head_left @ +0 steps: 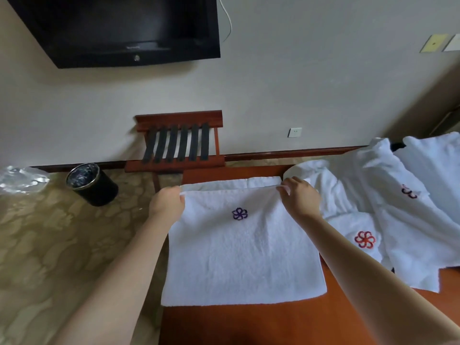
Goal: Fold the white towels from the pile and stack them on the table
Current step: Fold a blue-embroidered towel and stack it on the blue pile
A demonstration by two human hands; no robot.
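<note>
- Wooden table (273, 324) is crowded on the right by the white towel pile (403, 202); a skewed fold could land on it.
- Purple-flower towel (241, 255) lies flat, reaching the table's left rim, so an uneven pull may slide it off.
- Left hand (168, 202) and right hand (300, 197) each pinch a far corner; the towel spreads between them.
</note>
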